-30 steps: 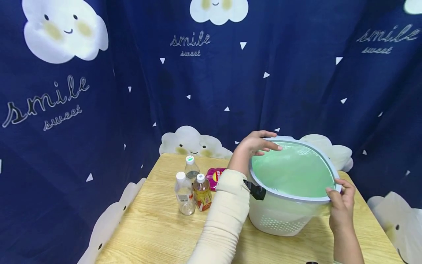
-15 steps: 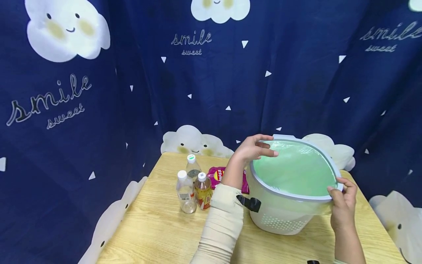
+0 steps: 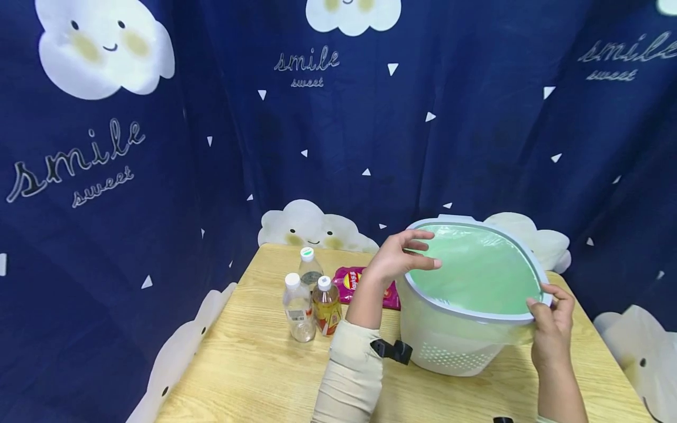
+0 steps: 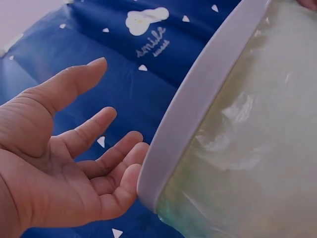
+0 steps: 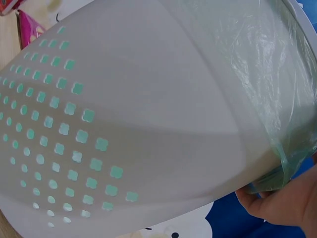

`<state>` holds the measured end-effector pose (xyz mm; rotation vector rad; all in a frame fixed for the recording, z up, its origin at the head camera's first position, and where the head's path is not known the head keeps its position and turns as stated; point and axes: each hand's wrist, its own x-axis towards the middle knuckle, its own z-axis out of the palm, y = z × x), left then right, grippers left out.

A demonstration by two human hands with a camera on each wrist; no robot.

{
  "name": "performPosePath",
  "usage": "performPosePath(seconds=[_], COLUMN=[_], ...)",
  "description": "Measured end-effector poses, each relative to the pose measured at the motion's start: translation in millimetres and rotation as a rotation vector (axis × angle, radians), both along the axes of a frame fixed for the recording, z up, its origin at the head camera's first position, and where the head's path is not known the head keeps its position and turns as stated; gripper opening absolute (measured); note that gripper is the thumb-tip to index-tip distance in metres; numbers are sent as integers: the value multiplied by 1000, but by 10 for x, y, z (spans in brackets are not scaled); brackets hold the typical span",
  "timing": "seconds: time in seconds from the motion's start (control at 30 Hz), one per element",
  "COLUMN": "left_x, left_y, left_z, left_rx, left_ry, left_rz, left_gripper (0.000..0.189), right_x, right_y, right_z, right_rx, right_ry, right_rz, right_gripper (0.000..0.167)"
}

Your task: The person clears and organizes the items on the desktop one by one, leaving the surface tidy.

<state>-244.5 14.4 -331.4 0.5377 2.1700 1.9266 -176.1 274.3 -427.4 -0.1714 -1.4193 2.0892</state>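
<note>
A white trash can (image 3: 449, 352) with a perforated lower wall stands on the table. A green plastic trash bag (image 3: 476, 273) lines it, and its edge folds over the outside under the pale blue rim (image 3: 494, 318). My left hand (image 3: 398, 258) is at the can's left side, fingers spread and holding nothing. In the left wrist view, the fingertips of the left hand (image 4: 74, 163) come right up to the rim. On the opposite side my right hand (image 3: 552, 329) grips the rim, thumb on top. The right wrist view shows the right hand (image 5: 285, 203) beside the bag's overhanging edge (image 5: 282, 153).
Left of the can stand a clear bottle (image 3: 300, 317), a bottle with amber contents (image 3: 327, 311) and another clear bottle (image 3: 309, 270) behind. A purple snack bag (image 3: 391, 296) lies between them and the can. A blue curtain (image 3: 338, 129) hangs behind the wooden table (image 3: 238, 358).
My left hand has drawn back down and toward me along the can's left side, off the rim's far left part. The right hand keeps its grip. The can is nearly still.
</note>
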Motion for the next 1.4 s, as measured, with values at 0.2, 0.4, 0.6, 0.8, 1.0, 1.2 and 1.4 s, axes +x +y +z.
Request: performPosePath(seconds=[0.2,0.4,0.6,0.8,1.0,1.2,1.4], left_x=[119,236,304,348,403,390,391], left_y=[-60,-137,-231,-318,-472,-584,-672], left_z=[-86,-171,-250,-350,-481,-570,-671], left_rx=[70,102,67,76,101,78,58], left_ry=[34,77,118,130,113,138,153], left_rz=[-14,30,75,81,86,147,203], left_gripper=[46,43,44,44,46,45,44], right_x=[-5,-4,-24,-11,1,-3,4], right_y=[16,10,-2,12,14,18,32], right_z=[-14,-7,15,16,-5,13,15], right_rx=[-3,5,17,35,26,27,34], right_ry=[6,3,-6,-39,-41,-32,-47], right_rz=[10,11,3,-14,-12,-7,0], right_gripper=[34,34,35,35,36,37,37])
